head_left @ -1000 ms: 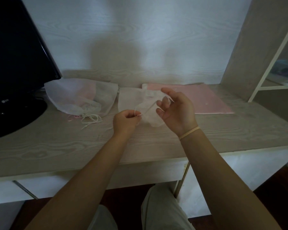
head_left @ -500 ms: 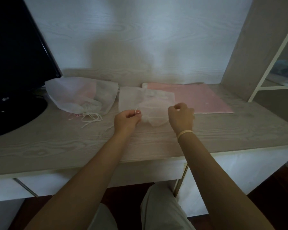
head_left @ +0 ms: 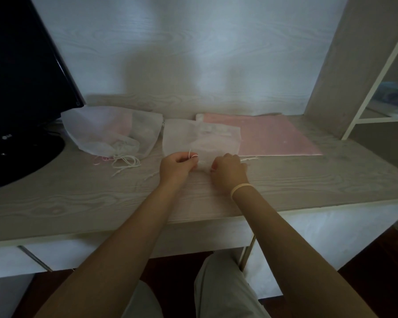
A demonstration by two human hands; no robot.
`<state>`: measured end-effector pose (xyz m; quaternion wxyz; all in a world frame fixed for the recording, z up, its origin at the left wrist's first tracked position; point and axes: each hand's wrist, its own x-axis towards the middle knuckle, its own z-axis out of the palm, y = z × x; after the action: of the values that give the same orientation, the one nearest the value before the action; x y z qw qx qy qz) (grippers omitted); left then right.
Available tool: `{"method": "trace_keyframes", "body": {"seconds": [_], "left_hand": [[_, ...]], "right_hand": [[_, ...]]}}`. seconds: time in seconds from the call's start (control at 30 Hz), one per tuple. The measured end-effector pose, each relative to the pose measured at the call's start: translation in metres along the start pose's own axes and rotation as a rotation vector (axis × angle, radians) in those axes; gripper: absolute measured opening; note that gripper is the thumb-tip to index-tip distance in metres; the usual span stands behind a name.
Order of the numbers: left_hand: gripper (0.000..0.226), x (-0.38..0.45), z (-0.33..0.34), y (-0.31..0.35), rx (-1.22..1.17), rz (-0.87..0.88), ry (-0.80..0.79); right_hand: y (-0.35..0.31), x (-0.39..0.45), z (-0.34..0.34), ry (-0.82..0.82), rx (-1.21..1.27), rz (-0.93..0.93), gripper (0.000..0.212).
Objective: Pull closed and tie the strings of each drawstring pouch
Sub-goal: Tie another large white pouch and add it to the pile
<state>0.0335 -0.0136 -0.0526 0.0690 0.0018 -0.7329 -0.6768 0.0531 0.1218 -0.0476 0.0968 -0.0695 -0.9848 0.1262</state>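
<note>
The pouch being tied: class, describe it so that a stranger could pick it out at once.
Start at the black monitor on the desk. Pass the heaped pouches beside it to the middle pouch, just left of the pink sheet. Only this one lies flat with both hands, left and right, pinching its strings.

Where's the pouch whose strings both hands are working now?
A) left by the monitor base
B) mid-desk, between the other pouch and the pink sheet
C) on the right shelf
B: the left hand and right hand pinch strings at the middle pouch, which lies between the left pouch and pink sheet.
</note>
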Motion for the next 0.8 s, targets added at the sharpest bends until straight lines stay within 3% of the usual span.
{"method": "trace_keyframes", "body": {"seconds": [0.07, 0.17, 0.27, 0.4, 0.47, 0.57, 0.67, 0.8], "left_hand": [[0.01, 0.002, -0.001, -0.001, -0.018, 0.001, 0.01], [0.011, 0.001, -0.004, -0.003, -0.066, -0.05, 0.027], [0.013, 0.002, -0.004, -0.004, -0.193, -0.139, 0.042], [0.013, 0.001, -0.002, 0.001, -0.502, -0.266, 0.006], [0.017, 0.001, -0.004, 0.004, -0.64, -0.324, -0.011], [0.026, 0.004, -0.015, 0.002, -0.919, -0.449, -0.019], [0.033, 0.008, -0.026, 0.0, -1.0, -0.476, -0.028], [0.024, 0.011, -0.027, 0.004, -0.887, -0.469, -0.126]], "right_hand": [[0.002, 0.003, 0.0, -0.002, 0.05, -0.021, 0.022], [0.006, 0.005, -0.006, -0.004, 0.36, -0.032, 0.019], [0.006, -0.003, -0.013, -0.027, 0.943, 0.06, 0.025], [0.006, -0.003, -0.018, -0.199, 1.849, 0.18, 0.026], [0.009, -0.001, -0.021, -0.216, 2.104, 0.247, 0.025], [0.009, -0.003, -0.022, -0.195, 2.233, 0.302, 0.022], [0.007, -0.001, -0.019, -0.167, 2.265, 0.32, 0.038], [0.003, -0.001, -0.015, -0.071, 1.866, 0.281, 0.039]]}}
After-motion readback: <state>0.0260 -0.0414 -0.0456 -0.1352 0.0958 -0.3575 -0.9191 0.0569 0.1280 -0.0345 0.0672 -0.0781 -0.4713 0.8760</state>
